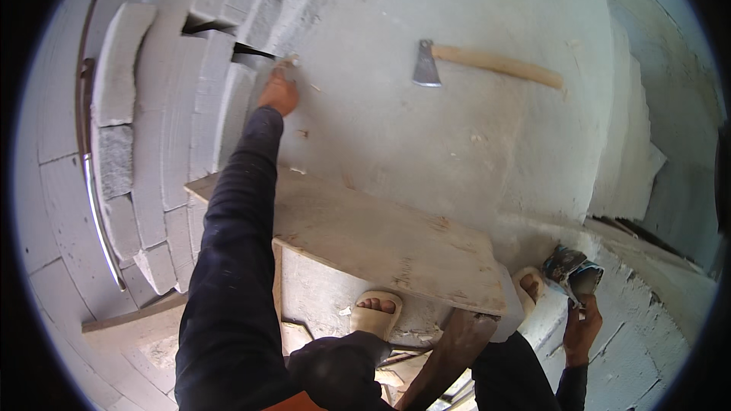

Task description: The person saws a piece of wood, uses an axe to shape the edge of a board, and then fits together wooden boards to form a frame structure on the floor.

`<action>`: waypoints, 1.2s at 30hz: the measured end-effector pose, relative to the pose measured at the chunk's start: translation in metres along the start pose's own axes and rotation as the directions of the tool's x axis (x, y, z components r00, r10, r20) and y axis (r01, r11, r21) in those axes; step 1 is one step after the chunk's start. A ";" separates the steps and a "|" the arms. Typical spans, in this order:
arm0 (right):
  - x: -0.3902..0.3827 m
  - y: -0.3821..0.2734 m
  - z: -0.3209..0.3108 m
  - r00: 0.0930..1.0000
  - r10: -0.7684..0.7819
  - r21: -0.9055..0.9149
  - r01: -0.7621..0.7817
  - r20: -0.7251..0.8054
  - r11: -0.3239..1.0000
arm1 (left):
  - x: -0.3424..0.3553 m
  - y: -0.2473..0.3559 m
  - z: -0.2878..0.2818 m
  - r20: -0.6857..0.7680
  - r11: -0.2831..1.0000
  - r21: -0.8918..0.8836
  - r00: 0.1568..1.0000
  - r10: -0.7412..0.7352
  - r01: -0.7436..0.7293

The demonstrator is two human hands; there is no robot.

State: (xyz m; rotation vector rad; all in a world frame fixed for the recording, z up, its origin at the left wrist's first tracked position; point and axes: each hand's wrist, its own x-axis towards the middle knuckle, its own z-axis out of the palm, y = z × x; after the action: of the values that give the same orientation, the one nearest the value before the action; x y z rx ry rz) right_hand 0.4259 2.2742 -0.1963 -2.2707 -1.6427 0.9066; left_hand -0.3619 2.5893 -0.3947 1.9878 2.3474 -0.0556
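My left hand (278,90) reaches forward to the edge of stacked pale blocks (237,106), its fingers drawn together at a small pale bit I cannot make out, beside a dark gap between blocks. My right hand (582,327) grips a crumpled, dirty dark-and-blue container (567,265) at the lower right. An axe (426,62) with a wooden handle lies on the pale surface (365,122) to the right of my left hand.
A worn wooden board (358,228) spans in front of me, with my sandalled feet (376,308) beside it. Metal rods (94,198) lie along the left blocks. Stacked white slabs (620,144) stand at the right. A wooden strip (133,317) lies at lower left.
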 end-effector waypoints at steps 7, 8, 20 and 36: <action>-0.044 0.079 -0.028 0.984 0.180 -0.169 -0.177 0.004 0.970 | 0.017 -0.010 0.032 -0.025 0.985 0.143 0.995 -0.094 0.097; -0.049 0.083 -0.027 0.988 0.154 -0.166 -0.153 -0.006 0.974 | 0.019 -0.011 0.026 -0.027 0.976 0.181 0.993 -0.118 0.121; -0.036 0.008 -0.044 0.967 0.255 -0.326 -0.242 -0.003 0.914 | 0.000 0.017 -0.060 0.262 0.945 0.249 0.954 0.145 -0.212; 0.108 -0.200 0.013 0.844 -0.402 0.768 -0.019 0.355 0.640 | -0.216 0.378 -0.248 0.285 0.475 -0.878 0.727 0.624 -0.063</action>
State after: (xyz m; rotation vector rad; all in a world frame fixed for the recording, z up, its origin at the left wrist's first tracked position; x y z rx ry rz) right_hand 0.2816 2.4428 -0.1474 -1.2968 -1.2433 1.8122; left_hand 0.0398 2.4564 -0.1263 1.5596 1.1170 0.3610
